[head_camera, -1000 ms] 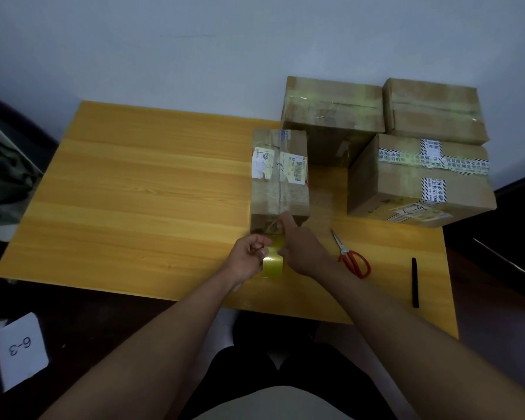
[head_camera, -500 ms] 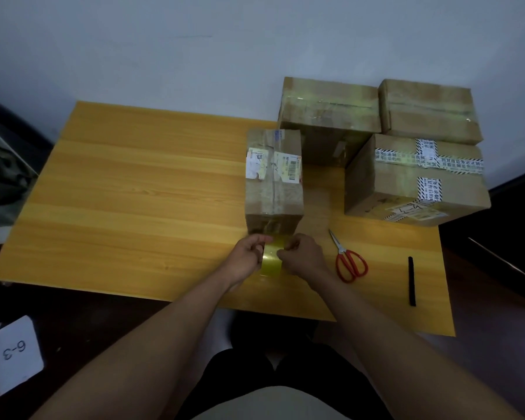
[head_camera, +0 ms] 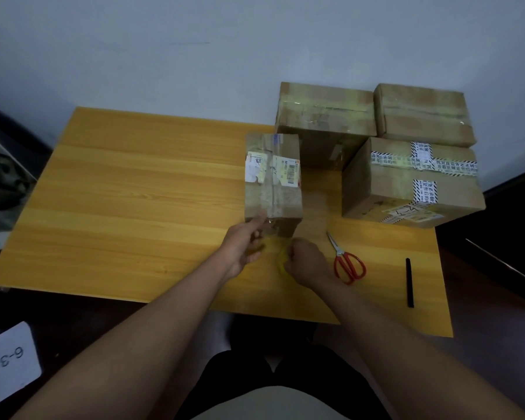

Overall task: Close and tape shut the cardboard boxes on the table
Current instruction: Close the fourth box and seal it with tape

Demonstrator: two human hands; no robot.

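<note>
at the table's near edge (head_camera: 194,301), right hand (head_camera: 308,262) grips tape (head_camera: 281,259).

Smooth yellow wood-grain table (head_camera: 134,207); matt brown cardboard box (head_camera: 273,183), glossy clear tape; red plastic-handled metal scissors (head_camera: 344,262).

Red-handled scissors (head_camera: 346,262) flat on wooden tabletop (head_camera: 134,207), blades shut, tips pointing away. Black marker (head_camera: 409,282) well right of them, near tabletop's right edge. White card marked "6-3" (head_camera: 11,360) on dark floor, lower left. Pale wall (head_camera: 194,50) behind.
</note>
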